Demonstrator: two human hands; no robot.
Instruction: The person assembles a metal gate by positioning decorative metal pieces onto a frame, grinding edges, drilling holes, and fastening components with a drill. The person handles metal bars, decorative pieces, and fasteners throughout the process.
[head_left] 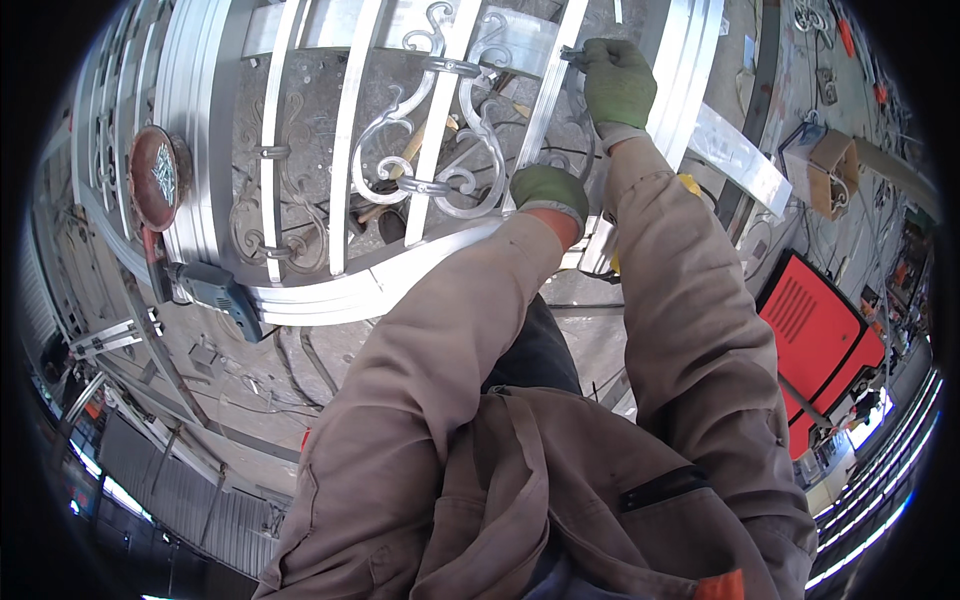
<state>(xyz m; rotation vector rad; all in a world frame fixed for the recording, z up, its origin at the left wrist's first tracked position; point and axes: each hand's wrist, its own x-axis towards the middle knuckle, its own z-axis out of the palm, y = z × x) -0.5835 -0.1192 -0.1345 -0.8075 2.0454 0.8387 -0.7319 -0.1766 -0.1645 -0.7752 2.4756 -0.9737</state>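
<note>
Both my hands wear green work gloves, over an aluminium railing panel (345,140) with bright vertical bars. My right hand (618,85) is closed, its fingertips pinching a small dark metal collar (572,55) at a bar (550,100). Lower on the same bar, my left hand (548,192) is curled into a closed shape; its fingers and whatever they grip are hidden. A grey curled scroll piece (577,110) shows between the hands, beside the bar. To the left, paired ornamental scrolls (490,150) flank another bar, bound by two collars (425,186).
A round reddish-brown bowl of screws (160,180) rests on the panel's left frame, with a grey-blue power tool (222,298) below it. At right are a silver metal strip (745,165), a cardboard box (832,172) and a red panel (815,340). Cables cross the floor.
</note>
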